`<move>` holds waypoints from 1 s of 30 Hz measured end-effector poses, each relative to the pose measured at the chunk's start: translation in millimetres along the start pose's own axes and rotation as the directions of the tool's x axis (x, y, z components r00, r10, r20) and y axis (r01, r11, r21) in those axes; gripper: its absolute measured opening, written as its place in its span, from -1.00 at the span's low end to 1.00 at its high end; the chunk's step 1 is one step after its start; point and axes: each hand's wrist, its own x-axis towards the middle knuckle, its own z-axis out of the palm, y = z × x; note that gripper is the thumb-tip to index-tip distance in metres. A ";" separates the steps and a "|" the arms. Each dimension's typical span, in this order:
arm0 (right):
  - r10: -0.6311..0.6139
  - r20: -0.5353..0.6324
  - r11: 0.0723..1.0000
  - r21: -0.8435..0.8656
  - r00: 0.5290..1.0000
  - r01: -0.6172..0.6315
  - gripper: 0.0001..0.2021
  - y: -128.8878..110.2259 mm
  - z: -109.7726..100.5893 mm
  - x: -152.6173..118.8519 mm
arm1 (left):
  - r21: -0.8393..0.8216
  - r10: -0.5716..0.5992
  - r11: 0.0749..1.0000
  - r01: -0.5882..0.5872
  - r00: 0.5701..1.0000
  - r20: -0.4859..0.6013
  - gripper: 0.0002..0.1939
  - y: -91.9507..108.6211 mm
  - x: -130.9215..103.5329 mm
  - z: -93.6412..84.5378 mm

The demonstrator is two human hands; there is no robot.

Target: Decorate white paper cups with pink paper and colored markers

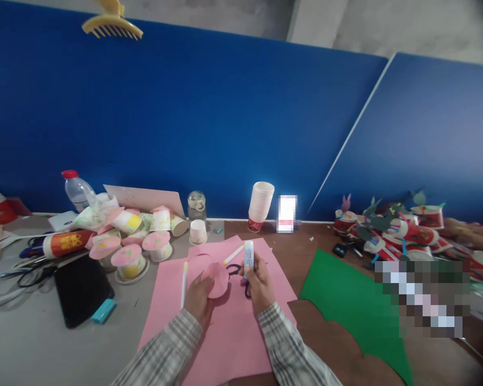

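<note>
A pink disc [218, 280] in the left hand [199, 295], a tube [248, 252] upright in the right hand [261, 284].
From where I stand, the left hand pinches the disc by its near edge above the pink sheet [229, 338], while the right wraps the tube, just beside the disc at two o'clock from it; black scissors [234, 269] show around the right fingers, but I can't tell whether they're held. Taking the hands as centre, one pen [184, 284] lies at nine, stacked cups [261, 206] lean near one, and a green sheet [346, 300] spreads at three.
</note>
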 end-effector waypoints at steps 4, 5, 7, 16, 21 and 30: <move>0.047 0.038 0.998 -0.043 0.998 -0.045 -0.71 -0.6 2.5 -0.7 | -0.001 -0.004 1.000 0.004 1.000 -0.018 -0.57 -1.3 1.5 -2.2; 0.054 0.044 0.997 -0.051 0.998 -0.052 -0.73 -1.6 3.3 -1.5 | -0.003 -0.006 1.000 0.006 1.000 -0.018 -0.58 -1.9 2.2 -3.0; 0.070 0.057 0.995 -0.077 0.996 -0.066 -0.76 -4.7 4.2 -3.0 | -0.009 -0.007 1.000 0.007 1.000 -0.012 -0.59 -3.3 4.2 -4.4; -0.030 0.050 0.935 -0.351 0.998 0.046 -0.76 -24.9 -7.3 32.3 | -0.027 -0.030 0.999 0.031 0.999 0.016 -0.55 -7.8 8.8 -9.9; -0.118 0.091 0.833 -0.533 0.989 0.148 -0.80 -26.1 -3.8 76.7 | -0.007 -0.042 0.999 0.042 0.999 0.012 -0.57 -2.9 4.2 -7.8; -0.044 0.131 0.697 -0.706 0.990 0.124 -0.74 10.0 26.9 149.2 | -0.064 -0.060 0.996 0.059 0.998 -0.021 -0.58 -10.6 9.9 -11.6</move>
